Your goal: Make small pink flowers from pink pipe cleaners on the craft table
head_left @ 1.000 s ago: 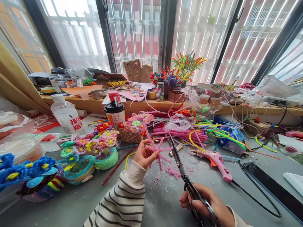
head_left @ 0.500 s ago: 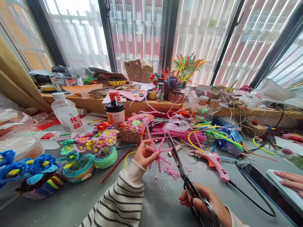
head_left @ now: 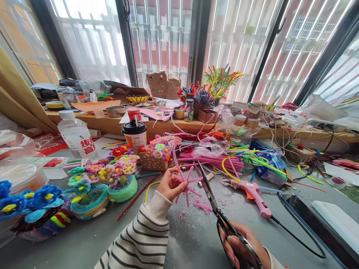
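- At the lower left of the frame, blue fuzzy flowers (head_left: 36,198) with yellow centres top a striped, multicoloured base.
- Upper right of these, a clear bottle (head_left: 77,138) with red lettering stands upright (its cap is white).
- In front of it, two coiled pots (head_left: 123,189), one banded and one mint green, sit side by side under pastel flowers.
- Left of centre, a black-lidded cup (head_left: 134,134) stands behind a woven basket (head_left: 154,163) of pink flowers.
- Near the centre, the left hand (head_left: 171,185) pinches a pink fuzzy-stem star (head_left: 187,182) between thumb and fingers, above the table (head_left: 190,246) (one arm rises much longer than the others).
- Below and right of the star, pink fluff (head_left: 202,205) and glitter lie scattered.
- Behind, a pink stem bundle (head_left: 221,163) lies partly under clear plastic.
- Right of the star, scissors (head_left: 214,205) point up and left, blades slightly apart.
- At the lower right of centre, the right hand (head_left: 244,243) grips the scissors, fingers curled around the handles.
- Farther right, a pink glue gun (head_left: 254,193) lies on its side (with a black cord).
- At the lower right, a dark flat device (head_left: 319,224) lies beside a white slab (head_left: 336,224).
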### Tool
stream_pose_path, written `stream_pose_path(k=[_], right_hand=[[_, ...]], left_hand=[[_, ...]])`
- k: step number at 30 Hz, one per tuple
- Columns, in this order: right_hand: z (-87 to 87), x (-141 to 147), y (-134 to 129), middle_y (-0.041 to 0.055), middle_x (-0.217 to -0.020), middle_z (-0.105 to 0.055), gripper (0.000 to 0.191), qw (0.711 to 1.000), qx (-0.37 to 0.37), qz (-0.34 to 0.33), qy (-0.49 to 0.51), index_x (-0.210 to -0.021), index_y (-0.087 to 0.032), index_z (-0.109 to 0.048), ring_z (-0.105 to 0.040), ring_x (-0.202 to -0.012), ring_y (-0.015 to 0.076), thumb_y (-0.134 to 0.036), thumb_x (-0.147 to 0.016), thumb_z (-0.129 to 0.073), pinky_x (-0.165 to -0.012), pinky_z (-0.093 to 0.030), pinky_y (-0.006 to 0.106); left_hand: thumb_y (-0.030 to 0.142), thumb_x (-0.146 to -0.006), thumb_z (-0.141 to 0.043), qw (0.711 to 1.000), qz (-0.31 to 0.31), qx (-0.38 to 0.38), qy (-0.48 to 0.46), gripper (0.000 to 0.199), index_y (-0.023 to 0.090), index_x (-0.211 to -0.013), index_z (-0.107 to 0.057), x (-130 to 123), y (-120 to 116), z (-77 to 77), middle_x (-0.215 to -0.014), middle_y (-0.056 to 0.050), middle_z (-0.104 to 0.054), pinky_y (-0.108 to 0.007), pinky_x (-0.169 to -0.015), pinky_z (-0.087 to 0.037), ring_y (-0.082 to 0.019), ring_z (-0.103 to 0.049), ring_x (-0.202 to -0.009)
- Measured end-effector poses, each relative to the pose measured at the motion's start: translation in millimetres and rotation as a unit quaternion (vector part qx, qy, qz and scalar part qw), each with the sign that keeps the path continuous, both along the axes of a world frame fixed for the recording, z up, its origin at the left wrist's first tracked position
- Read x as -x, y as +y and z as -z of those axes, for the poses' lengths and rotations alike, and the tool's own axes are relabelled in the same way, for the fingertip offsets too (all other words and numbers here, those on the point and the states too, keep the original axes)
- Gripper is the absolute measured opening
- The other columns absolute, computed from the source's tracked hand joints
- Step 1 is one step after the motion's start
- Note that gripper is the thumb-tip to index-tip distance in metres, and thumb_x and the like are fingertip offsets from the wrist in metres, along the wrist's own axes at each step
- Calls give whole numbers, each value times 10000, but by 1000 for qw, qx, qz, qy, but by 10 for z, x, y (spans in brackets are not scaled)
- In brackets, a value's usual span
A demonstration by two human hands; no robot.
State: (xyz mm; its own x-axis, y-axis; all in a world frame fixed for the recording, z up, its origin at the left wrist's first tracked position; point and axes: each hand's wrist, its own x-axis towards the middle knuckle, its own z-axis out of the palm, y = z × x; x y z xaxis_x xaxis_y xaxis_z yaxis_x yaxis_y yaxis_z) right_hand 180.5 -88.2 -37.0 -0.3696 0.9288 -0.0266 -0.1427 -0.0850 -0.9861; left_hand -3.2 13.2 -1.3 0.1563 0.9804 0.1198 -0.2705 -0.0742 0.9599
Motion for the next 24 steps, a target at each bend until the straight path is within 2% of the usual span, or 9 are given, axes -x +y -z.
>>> stream_pose_path(k=[3,8,13,17,20,22,24], right_hand=[[21,16,0,-73,-319,-367,424,1000,2,12,-25,-576,-159,-386,-281,-235,15,-564,-552,-510,-255,-238,132],[21,27,-19,-94,-286,-323,384,995,20,64,-76,-536,-182,-310,-248,-214,10,-513,-627,-480,-237,-183,124],[-26,15,-20,-87,-295,-332,379,994,7,76,-80,-537,-177,-330,-229,-220,10,-513,-616,-488,-243,-184,133],[-72,-53,-30,-86,-345,-332,325,985,-21,117,-127,-572,-162,-407,-264,-250,23,-459,-601,-535,-269,-222,149],[-86,-196,-70,-51,-419,-415,260,954,-73,177,-231,-585,-157,-489,-331,-315,46,-407,-592,-561,-315,-271,167],[-71,-344,-120,-21,-454,-493,210,912,-126,212,-329,-593,-176,-545,-388,-374,84,-384,-583,-570,-354,-303,189],[-35,-525,-184,-16,-428,-518,169,856,-173,250,-418,-614,-210,-576,-392,-361,107,-359,-539,-608,-378,-320,225]], left_hand=[[163,-504,-641,1000,-6,-1,-4,412,175,-800,-354,-1,7,3,-477,94,-499,-186,-458,-418,-62,-494,-435],[162,-502,-641,1000,-14,-4,-5,414,179,-798,-352,2,11,3,-472,97,-495,-194,-453,-422,-71,-504,-433],[159,-498,-640,1000,-15,-2,-3,410,181,-797,-359,2,4,-17,-469,92,-504,-196,-455,-423,-77,-510,-437],[181,-487,-650,1000,-11,5,3,406,175,-784,-373,6,14,-23,-480,73,-527,-207,-447,-423,-90,-515,-443],[214,-472,-663,1000,-11,16,20,399,169,-774,-407,14,37,-8,-475,65,-533,-214,-439,-421,-98,-514,-447],[233,-465,-668,999,-7,20,40,354,154,-740,-460,21,54,5,-480,51,-541,-198,-433,-404,-93,-511,-450],[239,-463,-671,998,2,22,55,278,133,-664,-509,26,66,17,-486,32,-554,-180,-431,-388,-80,-505,-449]])
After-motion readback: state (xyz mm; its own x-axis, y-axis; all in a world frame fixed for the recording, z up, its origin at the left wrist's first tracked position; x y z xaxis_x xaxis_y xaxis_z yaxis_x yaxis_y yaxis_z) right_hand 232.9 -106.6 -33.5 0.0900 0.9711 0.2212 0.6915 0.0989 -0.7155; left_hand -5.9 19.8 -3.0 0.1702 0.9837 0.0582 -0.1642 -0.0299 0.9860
